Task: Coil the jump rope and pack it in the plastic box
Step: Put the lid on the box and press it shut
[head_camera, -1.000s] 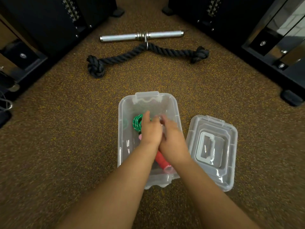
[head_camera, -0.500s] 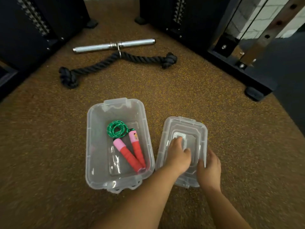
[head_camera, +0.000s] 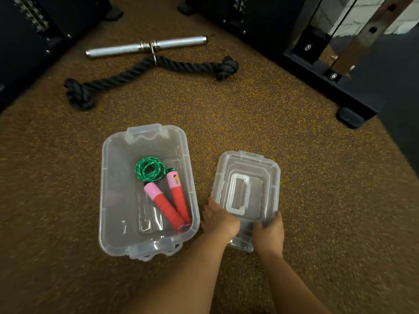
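The jump rope (head_camera: 158, 184) is seen coiled inside the open plastic box (head_camera: 108, 200) at centre frame, its red handles crossed toward the near wall. The lid (head_camera: 260, 164), just right of the box, is grasped at its near edge by the left hand (head_camera: 221, 219) and the right hand (head_camera: 269, 232). A misaligned lid could be left unlatched, or the light box nudged aside.
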### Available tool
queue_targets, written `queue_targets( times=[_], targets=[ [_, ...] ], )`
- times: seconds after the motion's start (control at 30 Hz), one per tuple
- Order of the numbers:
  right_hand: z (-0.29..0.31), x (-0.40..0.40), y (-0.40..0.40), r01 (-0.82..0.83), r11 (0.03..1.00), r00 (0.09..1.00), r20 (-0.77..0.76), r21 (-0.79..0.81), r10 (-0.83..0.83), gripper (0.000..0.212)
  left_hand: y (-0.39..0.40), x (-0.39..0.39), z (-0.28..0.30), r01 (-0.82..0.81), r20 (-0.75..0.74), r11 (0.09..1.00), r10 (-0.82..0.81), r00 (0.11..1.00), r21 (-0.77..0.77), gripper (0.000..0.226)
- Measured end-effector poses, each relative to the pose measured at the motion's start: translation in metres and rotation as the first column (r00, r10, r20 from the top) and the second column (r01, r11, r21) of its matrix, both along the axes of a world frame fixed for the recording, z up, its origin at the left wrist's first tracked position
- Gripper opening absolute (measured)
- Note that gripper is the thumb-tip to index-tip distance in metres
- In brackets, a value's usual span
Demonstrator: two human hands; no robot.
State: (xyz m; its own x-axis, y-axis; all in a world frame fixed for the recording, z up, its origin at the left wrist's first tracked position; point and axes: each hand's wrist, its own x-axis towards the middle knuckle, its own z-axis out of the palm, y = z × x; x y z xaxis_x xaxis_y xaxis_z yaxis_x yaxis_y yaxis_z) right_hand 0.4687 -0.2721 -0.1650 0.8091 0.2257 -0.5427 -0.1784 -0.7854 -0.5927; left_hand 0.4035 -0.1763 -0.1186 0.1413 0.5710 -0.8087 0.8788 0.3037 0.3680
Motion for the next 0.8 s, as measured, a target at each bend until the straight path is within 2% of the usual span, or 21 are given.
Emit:
queue_targets(
  times=[0.13,0.3,0.43,0.57,0.67,0.8],
  targets=[
    [0.017,0.006,0.008,0.09,0.995,0.993,0.082,-0.033,-0.087,0.053,0.005,0.004,0.012,-0.023,-0.016,0.999,0.022,1.0,-0.027,0.084],
    [0.035,0.028,0.014,0.221,0.975,0.969,0.119,-0.009,-0.219,0.053,0.01,0.016,0.037,-0.003,-0.082,1.0,0.005,0.997,0.022,0.079],
    [0.06,0.043,0.023,0.291,0.947,0.934,0.174,0.137,-0.312,0.053,0.012,0.027,0.069,0.023,0.002,0.993,-0.023,1.0,0.114,0.084],
    [0.098,0.045,0.04,0.352,0.857,0.889,0.15,0.377,-0.432,0.06,0.022,0.03,0.115,0.012,0.16,0.954,-0.063,0.985,0.3,0.08],
    [0.129,0.03,0.061,0.268,0.842,0.914,0.153,0.467,-0.376,0.066,0.042,0.006,0.143,-0.05,0.244,0.883,-0.074,0.967,0.467,0.065],
    [0.16,-0.014,0.09,0.003,0.878,0.965,0.229,0.479,-0.128,0.062,0.066,-0.058,0.153,-0.244,0.272,0.801,0.105,0.957,0.547,0.052]
  ],
)
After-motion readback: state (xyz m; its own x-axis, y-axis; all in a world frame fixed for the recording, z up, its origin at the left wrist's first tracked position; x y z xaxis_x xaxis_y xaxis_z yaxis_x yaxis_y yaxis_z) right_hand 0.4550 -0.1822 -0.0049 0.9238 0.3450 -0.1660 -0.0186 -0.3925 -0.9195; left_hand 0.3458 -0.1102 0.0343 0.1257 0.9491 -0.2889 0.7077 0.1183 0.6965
